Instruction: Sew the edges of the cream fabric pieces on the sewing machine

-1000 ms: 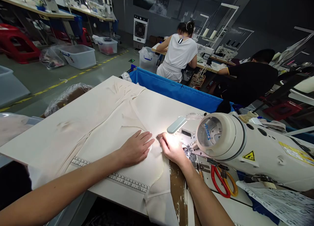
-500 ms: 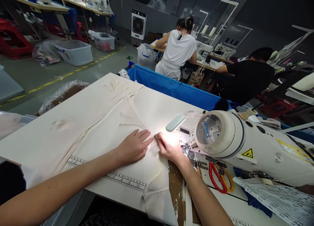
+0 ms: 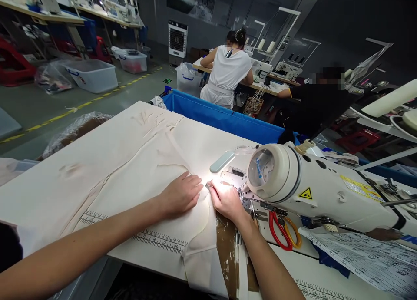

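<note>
Pale thin fabric (image 3: 130, 143) is spread over the white table (image 3: 52, 178) and hangs past its front edge. My left hand (image 3: 183, 193) rests on the fabric, fingers bent and close together; whether it pinches cloth is hidden. Just right of it, my right hand (image 3: 224, 199) is closed, with thumb and forefinger pinching the fabric's edge under the bright lamp. A small grey tip shows at those fingers, too small to name. The sewing machine head (image 3: 273, 172) stands right beside my right hand, its needle area partly hidden.
Red-handled scissors (image 3: 276, 232) and yellow-handled ones (image 3: 295, 235) lie under the machine. A pale blue oblong object (image 3: 222, 161) sits behind my right hand. A blue fabric bin (image 3: 211, 120) borders the table's far side. Printed paper sheets (image 3: 365, 256) lie at right. Two or more people sit beyond.
The view has shifted, so most things sit further left. My left hand's fingers have drawn in and are more bent. My right hand keeps its pinch near the same place on the fabric.
</note>
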A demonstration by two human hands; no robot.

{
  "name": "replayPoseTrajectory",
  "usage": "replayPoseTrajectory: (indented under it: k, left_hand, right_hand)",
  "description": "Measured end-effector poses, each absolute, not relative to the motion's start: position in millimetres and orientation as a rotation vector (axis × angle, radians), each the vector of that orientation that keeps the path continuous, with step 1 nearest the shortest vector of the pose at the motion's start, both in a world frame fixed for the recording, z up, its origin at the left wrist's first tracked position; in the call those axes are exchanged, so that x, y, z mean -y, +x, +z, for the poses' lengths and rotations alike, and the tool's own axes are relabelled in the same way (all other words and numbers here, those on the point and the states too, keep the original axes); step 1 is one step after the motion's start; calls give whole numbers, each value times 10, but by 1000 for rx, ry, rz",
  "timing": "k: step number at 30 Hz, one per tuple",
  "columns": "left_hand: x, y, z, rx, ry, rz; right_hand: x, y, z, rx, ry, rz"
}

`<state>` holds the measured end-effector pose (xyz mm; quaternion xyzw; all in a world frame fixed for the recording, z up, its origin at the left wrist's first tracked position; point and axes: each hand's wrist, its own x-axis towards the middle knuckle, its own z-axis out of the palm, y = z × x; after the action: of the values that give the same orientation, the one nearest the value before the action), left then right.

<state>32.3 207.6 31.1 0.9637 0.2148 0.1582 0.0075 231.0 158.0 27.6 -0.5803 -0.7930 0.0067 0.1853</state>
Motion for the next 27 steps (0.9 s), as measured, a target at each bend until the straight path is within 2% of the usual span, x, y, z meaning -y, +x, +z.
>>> replayPoseTrajectory:
  k: [7, 27]
  left_hand:
    - [-1946, 302, 129, -661, 3060, 593]
    - [-2114, 281, 258, -558, 3044, 492]
  right_hand:
    - [-1594, 2349, 289, 2169, -1654, 95]
    - [-1389, 2399, 415, 2234, -1715, 120]
